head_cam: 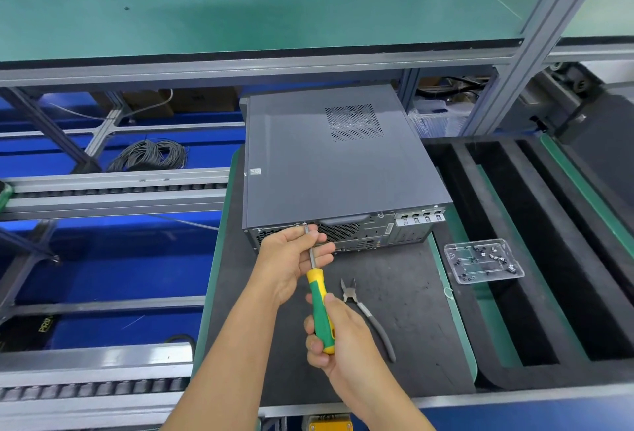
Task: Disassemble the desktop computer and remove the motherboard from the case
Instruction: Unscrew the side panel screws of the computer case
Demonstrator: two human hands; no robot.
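A dark grey desktop computer case (329, 163) lies flat on a black mat (404, 320), its cover panel on and its rear ports facing me. My right hand (343, 338) grips the green and yellow handle of a screwdriver (319, 307). The metal shaft points up to a screw at the top left edge of the rear panel. My left hand (291, 255) pinches the shaft near its tip, just in front of the rear grille.
Grey-handled cutting pliers (368, 314) lie on the mat to the right of my hands. A clear plastic tray (483, 260) with several small screws sits further right. Black foam slots (514, 242) fill the right side. Roller conveyor rails (113, 190) run on the left.
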